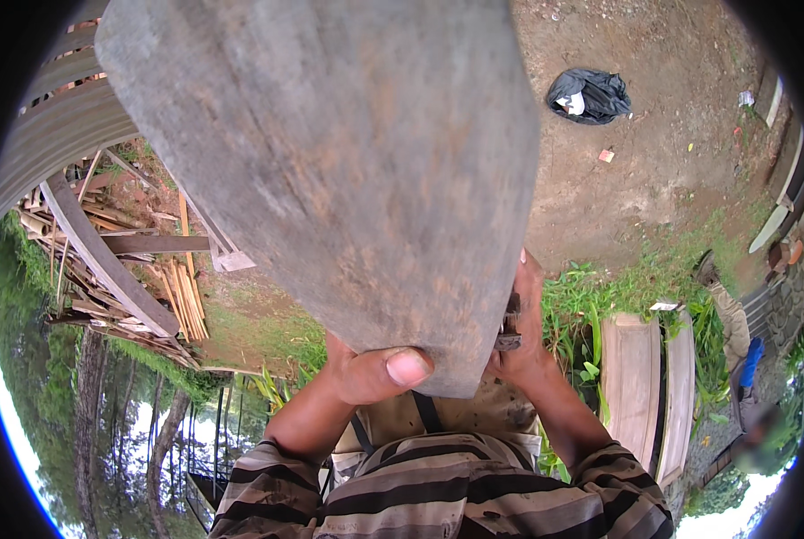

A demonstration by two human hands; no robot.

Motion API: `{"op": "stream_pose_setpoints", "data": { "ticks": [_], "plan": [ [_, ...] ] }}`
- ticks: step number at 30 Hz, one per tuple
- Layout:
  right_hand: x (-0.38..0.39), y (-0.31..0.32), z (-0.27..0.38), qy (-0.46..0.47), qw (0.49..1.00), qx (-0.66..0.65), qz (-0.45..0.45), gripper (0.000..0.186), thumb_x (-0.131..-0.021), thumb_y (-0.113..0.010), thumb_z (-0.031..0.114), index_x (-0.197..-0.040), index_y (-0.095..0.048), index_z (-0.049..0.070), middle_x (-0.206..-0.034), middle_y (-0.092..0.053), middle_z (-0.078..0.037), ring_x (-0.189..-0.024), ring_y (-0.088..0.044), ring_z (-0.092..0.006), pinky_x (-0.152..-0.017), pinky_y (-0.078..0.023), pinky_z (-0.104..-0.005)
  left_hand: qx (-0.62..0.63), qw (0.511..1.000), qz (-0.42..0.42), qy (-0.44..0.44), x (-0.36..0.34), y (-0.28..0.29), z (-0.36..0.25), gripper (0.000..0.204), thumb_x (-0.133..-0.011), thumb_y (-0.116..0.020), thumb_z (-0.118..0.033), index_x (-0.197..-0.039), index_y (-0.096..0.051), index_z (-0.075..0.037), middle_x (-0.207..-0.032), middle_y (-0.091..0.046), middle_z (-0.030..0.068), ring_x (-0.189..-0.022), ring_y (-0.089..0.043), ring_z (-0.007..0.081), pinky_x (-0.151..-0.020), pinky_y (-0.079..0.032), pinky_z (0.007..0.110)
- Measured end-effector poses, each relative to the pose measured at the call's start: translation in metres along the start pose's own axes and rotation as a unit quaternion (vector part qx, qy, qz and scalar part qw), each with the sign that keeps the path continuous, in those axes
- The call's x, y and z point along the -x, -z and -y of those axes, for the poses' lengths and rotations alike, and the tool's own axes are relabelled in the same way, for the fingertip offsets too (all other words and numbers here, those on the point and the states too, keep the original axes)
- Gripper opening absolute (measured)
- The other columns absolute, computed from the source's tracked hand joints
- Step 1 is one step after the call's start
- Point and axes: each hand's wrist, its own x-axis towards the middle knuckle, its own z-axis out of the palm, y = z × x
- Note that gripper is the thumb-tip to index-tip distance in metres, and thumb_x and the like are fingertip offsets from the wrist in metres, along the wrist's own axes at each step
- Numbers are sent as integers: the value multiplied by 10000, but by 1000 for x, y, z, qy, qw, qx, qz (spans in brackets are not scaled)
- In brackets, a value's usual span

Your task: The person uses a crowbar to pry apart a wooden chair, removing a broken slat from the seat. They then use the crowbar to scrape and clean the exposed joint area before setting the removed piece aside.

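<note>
A wide, weathered wooden board [348, 180], grey with brown stains, rises in front of me and fills the upper middle of the view. Its narrow end points toward my body. My left hand [371, 370] is closed on the board's near left edge, the thumb flat on the top face and the other fingers hidden beneath. Along the near right edge, my right hand [530, 314] is wrapped around the board's side, its fingers mostly out of sight. A small dark piece [509, 332] shows between that hand and the edge; its kind is unclear.
Stacked timber offcuts [182, 301] and a wooden beam [155, 243] lie at left, below corrugated sheets [70, 108]. A black plastic bag [604, 94] rests on the dirt. Pale wooden panels [631, 382] stand at right, near another person [733, 328].
</note>
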Motion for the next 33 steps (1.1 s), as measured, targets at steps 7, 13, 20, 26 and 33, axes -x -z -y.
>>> {"op": "stream_pose_setpoints", "data": {
  "ticks": [7,13,20,26,33],
  "plan": [
    [0,5,4,31,995,91,8,1032,-624,-639,15,-1594,-291,-30,-1250,-568,-265,-1052,-590,-447,-1006,-428,-567,1,1000,2,-1,-1,-1,0,753,-847,-561,-738,-924,-612,10,-1019,-633,211,-975,-591,289,-935,-456,423],
    [-2,0,-2,52,998,27,-13,928,-720,-658,103,-1576,-328,-35,-1175,-570,-267,-993,-589,-441,-863,-485,-557,0,1000,3,-6,-3,-1,-1,753,-849,-560,-737,-921,-611,10,-1016,-634,211,-973,-592,290,-935,-456,425],
    [-4,-1,-1,58,998,-6,-27,880,-742,-613,95,-1569,-346,-39,-1129,-564,-272,-910,-578,-434,-805,-505,-512,3,1000,5,-15,-7,-2,-1,753,-852,-559,-737,-918,-610,11,-1013,-634,211,-971,-592,291,-934,-456,427],
    [5,10,29,-35,999,0,14,868,-767,-595,33,-1587,-320,-42,-1064,-542,-260,-876,-549,-430,-814,-498,-488,2,1000,4,-24,-13,-4,-2,752,-855,-558,-737,-915,-609,12,-1010,-635,211,-969,-593,292,-933,-456,429],
    [2,27,73,-152,985,-4,77,840,-868,-600,60,-1619,-236,-35,-1114,-533,-262,-936,-554,-425,-874,-495,-478,10,999,-24,-38,-14,-2,0,754,-854,-566,-730,-922,-611,19,-1009,-638,213,-969,-596,293,-933,-457,430]
  ]
}}
